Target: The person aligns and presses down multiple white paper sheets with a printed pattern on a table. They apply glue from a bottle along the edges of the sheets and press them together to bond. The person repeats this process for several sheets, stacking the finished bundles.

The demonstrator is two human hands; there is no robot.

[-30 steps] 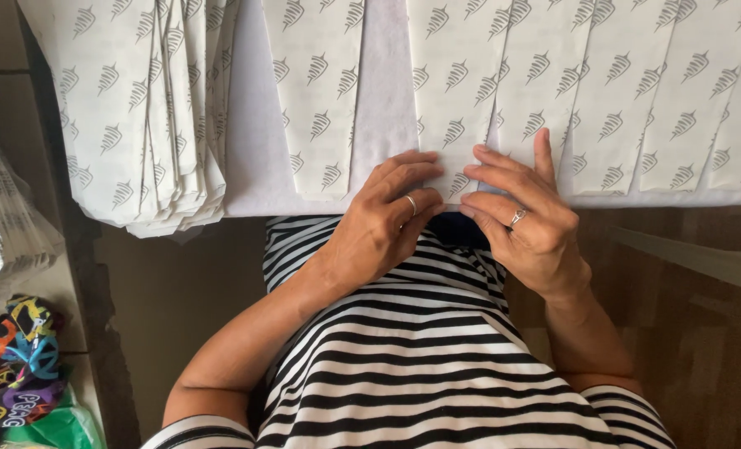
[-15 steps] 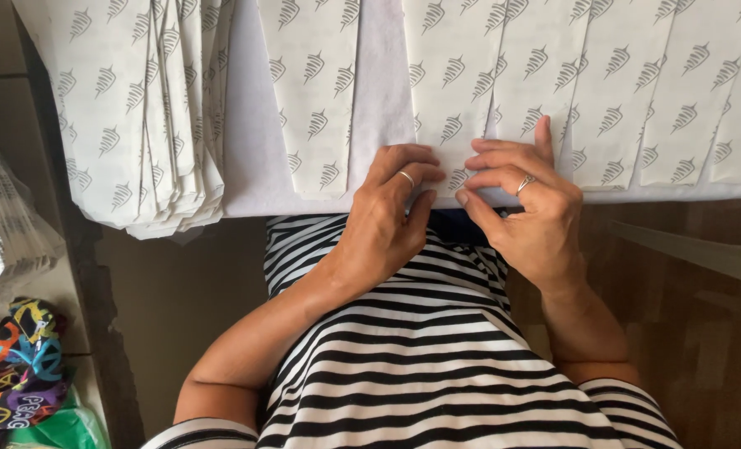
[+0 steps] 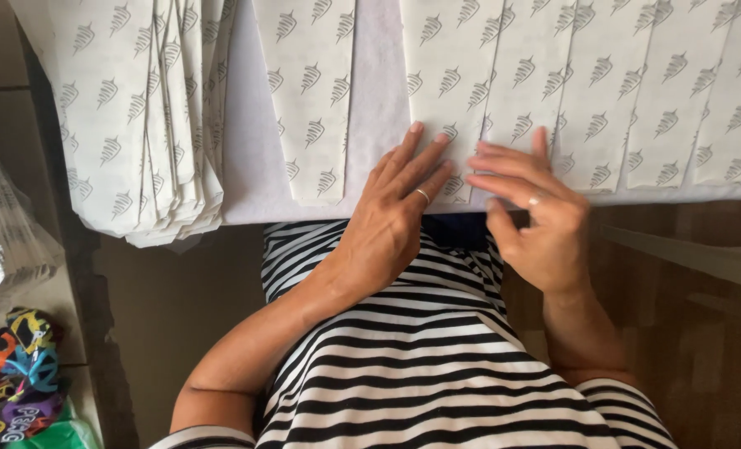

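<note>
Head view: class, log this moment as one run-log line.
left hand: flat on patterned paper strip | right hand: fingertips on strip edge | folded stack: left | white table

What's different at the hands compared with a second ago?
The left hand has spread and slid its fingers farther up the white leaf-printed paper strip, pressing it flat. The right hand has shifted slightly right and lifted, its fingers curled over the strip's lower edge rather than lying flat. The stack of printed strips at left and the row on the white table stayed put.
</note>
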